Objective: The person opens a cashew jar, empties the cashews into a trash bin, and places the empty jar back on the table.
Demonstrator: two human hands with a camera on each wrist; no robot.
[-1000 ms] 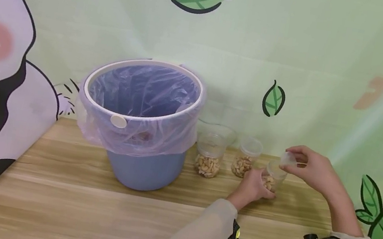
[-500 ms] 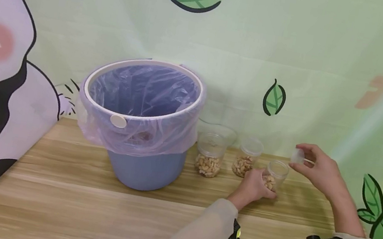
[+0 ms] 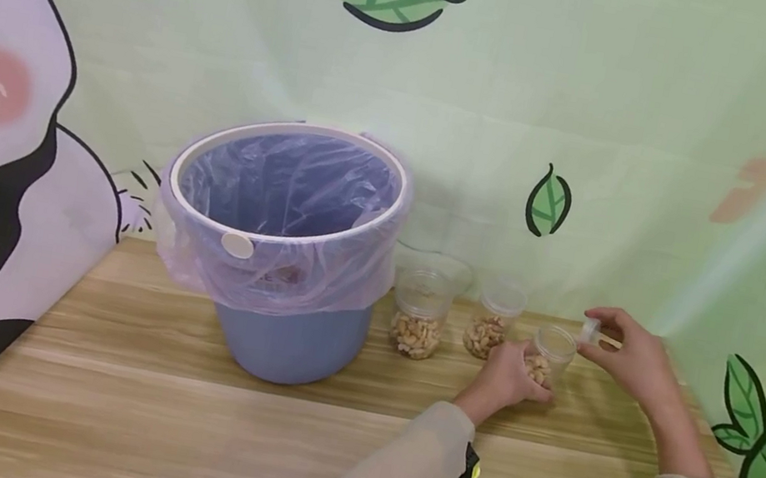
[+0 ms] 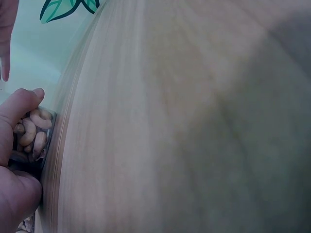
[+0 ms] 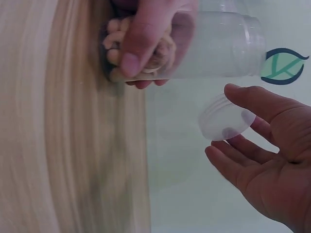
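On the brown wooden table [image 3: 167, 440], the left hand [image 3: 507, 378] is gripping the clear cylindrical plastic jar of cashews [image 3: 556, 350] low, where its light, slick body is probably offering best purchase, the right hand [image 3: 629, 361] pinching the translucent round plastic lid [image 5: 221, 121] nearby.

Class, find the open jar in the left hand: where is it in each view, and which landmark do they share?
Head: jar right of centre, below middle.
Left wrist: jar at the left edge, partly hidden.
Right wrist: jar at the top, appearing sideways.
Shared landmark: left hand gripping it.
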